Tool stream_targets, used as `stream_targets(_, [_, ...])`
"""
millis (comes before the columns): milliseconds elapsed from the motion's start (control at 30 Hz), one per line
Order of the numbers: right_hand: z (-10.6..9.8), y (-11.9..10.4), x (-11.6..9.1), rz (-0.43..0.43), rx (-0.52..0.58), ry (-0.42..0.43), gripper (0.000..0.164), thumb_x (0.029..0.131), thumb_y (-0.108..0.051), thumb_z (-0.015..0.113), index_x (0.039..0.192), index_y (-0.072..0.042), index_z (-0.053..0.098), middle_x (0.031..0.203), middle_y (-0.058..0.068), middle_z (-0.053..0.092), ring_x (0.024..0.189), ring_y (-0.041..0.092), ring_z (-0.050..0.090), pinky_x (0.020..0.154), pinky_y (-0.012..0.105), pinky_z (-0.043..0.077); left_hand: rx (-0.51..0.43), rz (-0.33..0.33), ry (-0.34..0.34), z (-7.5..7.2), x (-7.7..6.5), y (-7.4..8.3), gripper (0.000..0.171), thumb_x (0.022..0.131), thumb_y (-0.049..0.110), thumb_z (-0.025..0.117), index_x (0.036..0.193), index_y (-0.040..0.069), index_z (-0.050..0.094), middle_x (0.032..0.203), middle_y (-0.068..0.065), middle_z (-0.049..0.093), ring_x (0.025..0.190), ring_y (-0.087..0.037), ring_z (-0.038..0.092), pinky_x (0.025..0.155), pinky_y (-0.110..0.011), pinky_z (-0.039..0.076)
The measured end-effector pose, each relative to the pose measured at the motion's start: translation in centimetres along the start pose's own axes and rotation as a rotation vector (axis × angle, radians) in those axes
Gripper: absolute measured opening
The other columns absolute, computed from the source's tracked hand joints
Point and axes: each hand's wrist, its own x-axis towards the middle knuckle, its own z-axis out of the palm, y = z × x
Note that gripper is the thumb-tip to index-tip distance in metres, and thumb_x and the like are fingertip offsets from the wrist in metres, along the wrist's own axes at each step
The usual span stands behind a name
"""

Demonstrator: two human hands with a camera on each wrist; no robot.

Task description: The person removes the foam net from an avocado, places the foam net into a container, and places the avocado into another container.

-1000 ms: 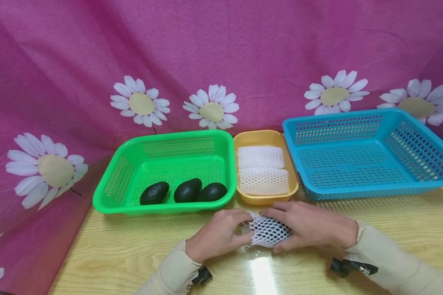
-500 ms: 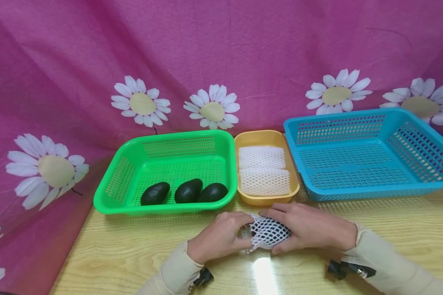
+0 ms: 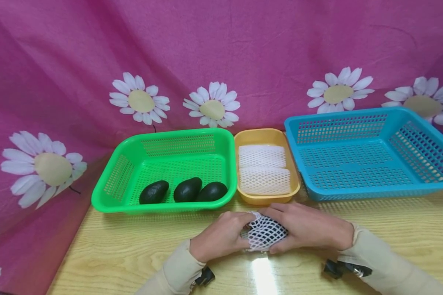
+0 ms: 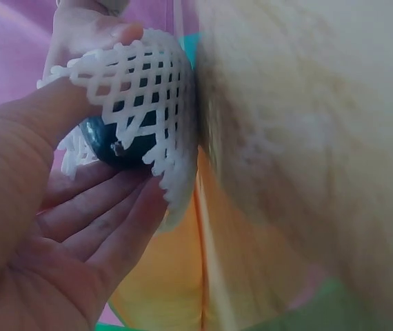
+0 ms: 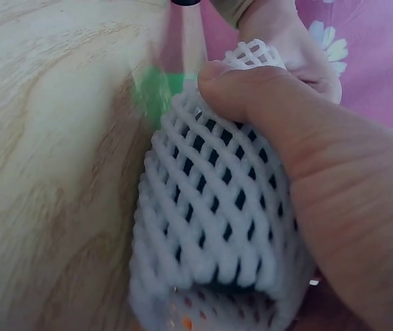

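Note:
Both hands meet over the wooden table around one avocado (image 4: 124,141) wearing a white foam net sleeve (image 3: 266,234). The left hand (image 3: 223,235) holds the sleeve's left rim, its thumb on the mesh and its fingers under the fruit. In the left wrist view the avocado's dark end shows through the sleeve's opening. From the other side, the right hand (image 3: 310,227) grips the netted avocado, its thumb (image 5: 252,93) pressing on the mesh. The sleeve's other open end (image 5: 210,296) faces the right wrist camera.
Behind the left hand a green basket (image 3: 162,210) holds 3 bare avocados (image 3: 188,190). Beside it, a small yellow tray (image 3: 267,200) holds two flat foam nets (image 3: 264,180). A blue basket (image 3: 354,157) stands at right. A flowered magenta cloth (image 3: 266,61) hangs behind.
Both hands and the netted avocado have shifted slightly left and toward the person. The sleeve's left rim has moved a little in the left fingers. Baskets and tray stay in place.

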Motion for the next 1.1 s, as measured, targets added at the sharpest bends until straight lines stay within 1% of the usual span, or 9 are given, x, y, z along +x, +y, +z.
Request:
stream_targets(133, [-0.1,-0.1,0.0,0.003,0.010,-0.008,0.081,0.082,-0.070,0.073,0.143,-0.019,0.057,0.118,-0.011,0.064,0.093,-0.002,0.058,0.077,0.021,0.053,0.011,-0.001,-0.010,-0.1,-0.1,0.1,0.032,0.087,0.018,0.080,0.116,0.011,0.069,0.105,0.002,0.076,0.090,-0.003,0.064,0.078,-0.011,0.050])
stream_targets(267, [-0.3,-0.1,-0.1,0.006,0.006,-0.016,0.082,0.082,-0.070,0.072,0.145,-0.020,0.056,0.120,-0.011,0.064,0.095,0.000,0.059,0.079,0.022,0.053,0.004,0.005,-0.010,-0.2,-0.2,0.2,0.030,0.086,0.015,0.079,0.114,0.010,0.069,0.103,0.002,0.075,0.087,-0.004,0.063,0.074,-0.009,0.046])
stream_targets(333, [-0.4,-0.2,-0.1,0.008,-0.001,-0.022,0.082,0.082,-0.070,0.073,0.145,-0.021,0.056,0.122,-0.010,0.064,0.097,0.001,0.058,0.080,0.023,0.053,0.003,0.008,-0.007,-0.2,-0.2,0.2,0.030,0.085,0.014,0.079,0.113,0.010,0.069,0.103,0.002,0.075,0.087,-0.004,0.063,0.075,-0.009,0.046])
stream_targets(533, [-0.7,-0.1,-0.4,0.023,-0.002,-0.048,0.081,0.081,-0.062,0.078,0.147,-0.022,0.054,0.120,-0.011,0.062,0.094,0.001,0.057,0.080,0.023,0.053,-0.032,0.006,-0.013,-0.4,-0.3,0.1,0.029,0.082,0.014,0.080,0.109,0.011,0.069,0.097,0.004,0.073,0.083,-0.002,0.059,0.073,-0.008,0.045])
stream_targets(600, [-0.9,-0.1,-0.4,0.027,0.000,-0.049,0.081,0.080,-0.059,0.080,0.147,-0.022,0.055,0.118,-0.011,0.062,0.093,0.001,0.057,0.079,0.023,0.053,-0.044,0.002,-0.017,-0.6,-0.4,0.1,0.028,0.083,0.016,0.080,0.108,0.011,0.069,0.094,0.004,0.072,0.080,-0.002,0.058,0.071,-0.007,0.044])
stream_targets(733, [-1.2,0.0,-0.4,0.041,0.006,-0.055,0.081,0.077,-0.054,0.084,0.146,-0.023,0.056,0.120,-0.011,0.064,0.095,0.001,0.059,0.082,0.025,0.055,-0.060,0.000,-0.024,-1.0,-0.5,0.0,0.023,0.084,0.018,0.078,0.105,0.012,0.070,0.089,0.005,0.072,0.075,-0.002,0.059,0.069,-0.006,0.045])
stream_targets(867, [-1.6,0.1,-0.4,0.041,0.006,-0.053,0.078,0.077,-0.049,0.086,0.145,-0.024,0.057,0.123,-0.012,0.065,0.098,0.002,0.060,0.086,0.027,0.056,-0.069,-0.010,-0.038,-1.4,-0.7,-0.1,0.026,0.087,0.021,0.076,0.111,0.011,0.072,0.093,0.004,0.073,0.078,-0.003,0.061,0.072,-0.007,0.047])
stream_targets(933, [-1.7,0.2,-0.4,0.034,0.007,-0.052,0.075,0.078,-0.047,0.086,0.144,-0.023,0.058,0.123,-0.012,0.066,0.098,0.001,0.061,0.086,0.027,0.057,-0.063,-0.014,-0.045,-1.6,-0.7,-0.2,0.032,0.088,0.024,0.077,0.116,0.010,0.072,0.097,0.003,0.074,0.080,-0.004,0.062,0.074,-0.008,0.048])
stream_targets(1100, [-1.7,0.5,-0.5,-0.015,0.003,-0.030,0.067,0.081,-0.040,0.086,0.140,-0.019,0.061,0.123,-0.010,0.069,0.101,0.001,0.063,0.087,0.027,0.058,-0.043,-0.008,-0.058,-2.0,-0.9,-0.4,0.041,0.089,0.030,0.079,0.123,0.009,0.072,0.105,0.003,0.075,0.083,-0.004,0.062,0.078,-0.011,0.050])
